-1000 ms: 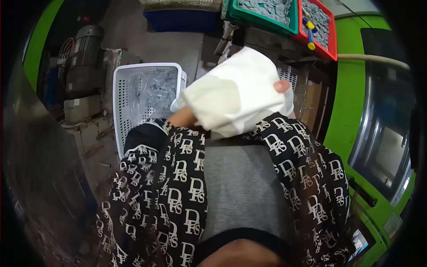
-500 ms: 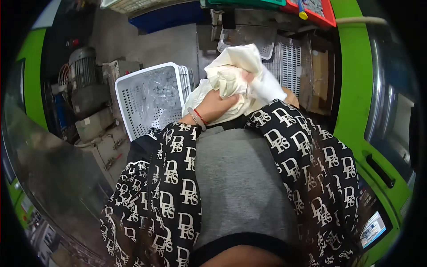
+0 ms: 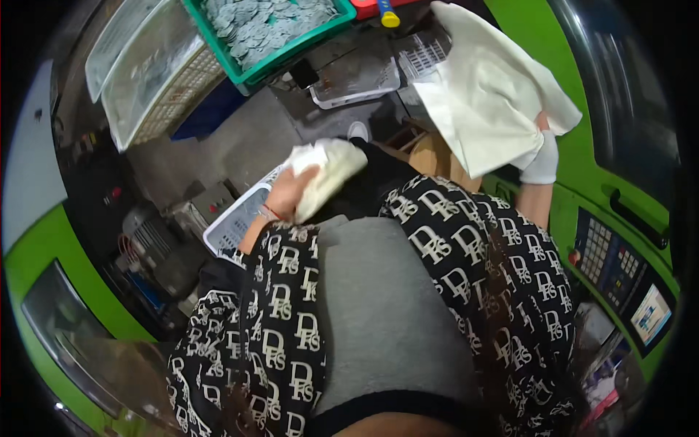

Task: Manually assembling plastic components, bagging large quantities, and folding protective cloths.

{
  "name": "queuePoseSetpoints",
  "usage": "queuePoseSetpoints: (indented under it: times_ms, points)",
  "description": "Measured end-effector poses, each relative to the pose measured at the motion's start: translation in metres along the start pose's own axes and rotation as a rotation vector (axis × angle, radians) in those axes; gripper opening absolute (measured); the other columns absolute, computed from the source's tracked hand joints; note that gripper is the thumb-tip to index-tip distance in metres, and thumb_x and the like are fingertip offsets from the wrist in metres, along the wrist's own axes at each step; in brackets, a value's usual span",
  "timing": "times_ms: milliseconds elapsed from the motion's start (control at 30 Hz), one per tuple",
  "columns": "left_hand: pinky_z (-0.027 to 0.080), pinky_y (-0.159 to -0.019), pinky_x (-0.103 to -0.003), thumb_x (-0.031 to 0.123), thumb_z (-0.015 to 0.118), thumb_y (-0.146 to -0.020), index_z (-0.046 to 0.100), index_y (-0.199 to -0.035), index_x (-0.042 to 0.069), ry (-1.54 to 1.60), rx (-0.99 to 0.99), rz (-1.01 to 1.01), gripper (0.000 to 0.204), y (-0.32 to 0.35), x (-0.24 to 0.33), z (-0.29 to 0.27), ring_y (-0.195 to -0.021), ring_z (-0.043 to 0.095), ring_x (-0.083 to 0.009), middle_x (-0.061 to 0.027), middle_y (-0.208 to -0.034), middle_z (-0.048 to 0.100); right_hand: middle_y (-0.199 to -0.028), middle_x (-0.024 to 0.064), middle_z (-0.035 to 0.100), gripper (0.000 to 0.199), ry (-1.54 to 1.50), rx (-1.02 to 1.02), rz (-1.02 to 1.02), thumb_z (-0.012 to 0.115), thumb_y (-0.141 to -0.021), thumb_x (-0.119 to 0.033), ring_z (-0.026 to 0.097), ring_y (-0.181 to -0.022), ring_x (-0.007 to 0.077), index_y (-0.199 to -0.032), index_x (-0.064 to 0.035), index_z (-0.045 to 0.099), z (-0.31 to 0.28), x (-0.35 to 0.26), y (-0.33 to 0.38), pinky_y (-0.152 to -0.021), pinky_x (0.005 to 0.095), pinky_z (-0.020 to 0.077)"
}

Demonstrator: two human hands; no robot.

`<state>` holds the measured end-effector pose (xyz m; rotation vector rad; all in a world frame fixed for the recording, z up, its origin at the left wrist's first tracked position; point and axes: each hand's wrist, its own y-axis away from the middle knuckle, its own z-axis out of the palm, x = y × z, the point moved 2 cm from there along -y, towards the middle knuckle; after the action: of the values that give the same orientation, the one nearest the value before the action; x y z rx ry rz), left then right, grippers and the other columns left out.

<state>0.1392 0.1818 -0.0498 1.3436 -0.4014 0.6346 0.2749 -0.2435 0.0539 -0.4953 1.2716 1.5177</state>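
Observation:
My left hand (image 3: pixel 287 193) is closed around a crumpled white glove or cloth (image 3: pixel 325 171), held just above a white perforated basket (image 3: pixel 233 222). My right hand (image 3: pixel 540 156), wearing a white glove, is raised at the upper right and grips a large white cloth sheet (image 3: pixel 484 91) that hangs spread open. Both forearms wear black sleeves with a pale letter pattern over a grey top.
A green crate (image 3: pixel 273 29) full of small grey metal parts sits at the top. A white mesh basket (image 3: pixel 149 69) lies to its left, a small white tray (image 3: pixel 357 76) below. A green machine with a keypad panel (image 3: pixel 608 258) stands on the right.
The hands have separated: my right hand lifted the large white cloth up and to the right, while my left hand kept a crumpled white piece low. The camera view has tilted.

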Motion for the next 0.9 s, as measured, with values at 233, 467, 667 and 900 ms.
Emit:
queuePoseSetpoints:
  times_ms: [233,467,667,900]
  points:
    - [0.048,-0.08,-0.03,0.013,0.047,-0.09,0.052,-0.116,-0.003,-0.268,-0.064,0.352,0.031,-0.068,0.077,-0.068,-0.095,0.058,-0.0167,-0.0128,-0.106,0.061,-0.137,0.0219,0.034,0.06,-0.252,0.113,0.033,0.038,-0.094,-0.038,0.039,-0.123,0.0361,-0.139,-0.0018,0.022,-0.025,0.012,0.07,-0.103,0.0476,0.0321]
    - [0.047,-0.079,-0.029,0.015,0.051,-0.09,0.052,-0.117,-0.003,-0.027,-0.454,0.06,0.032,-0.101,0.081,-0.001,-0.094,0.059,-0.016,-0.0086,-0.105,0.062,-0.119,0.0135,0.054,0.048,-0.105,0.876,-0.241,0.057,-0.088,-0.027,0.055,-0.102,0.0234,-0.125,0.0015,0.045,-0.061,0.074,0.149,-0.087,0.0352,0.0462]
    - [0.048,-0.084,-0.032,0.013,0.048,-0.091,0.048,-0.119,-0.005,-0.223,-0.664,0.168,0.034,-0.121,0.075,0.004,-0.098,0.059,-0.0215,-0.0122,-0.111,0.059,-0.107,0.0115,0.06,0.045,0.511,1.299,-0.206,0.056,-0.088,-0.032,0.056,-0.092,0.02,-0.114,0.0045,0.054,-0.138,0.093,0.219,-0.079,0.0295,0.0439]
    - [0.048,-0.085,-0.033,0.008,0.045,-0.09,0.044,-0.122,-0.003,-0.119,-0.58,-0.062,0.034,-0.085,0.098,0.071,-0.099,0.058,-0.0216,-0.0122,-0.114,0.056,-0.098,0.0164,0.063,0.035,0.917,1.305,-0.397,0.055,-0.087,-0.029,0.059,-0.089,0.0271,-0.109,-0.0018,0.058,-0.155,0.086,0.216,-0.077,0.0321,0.0448]
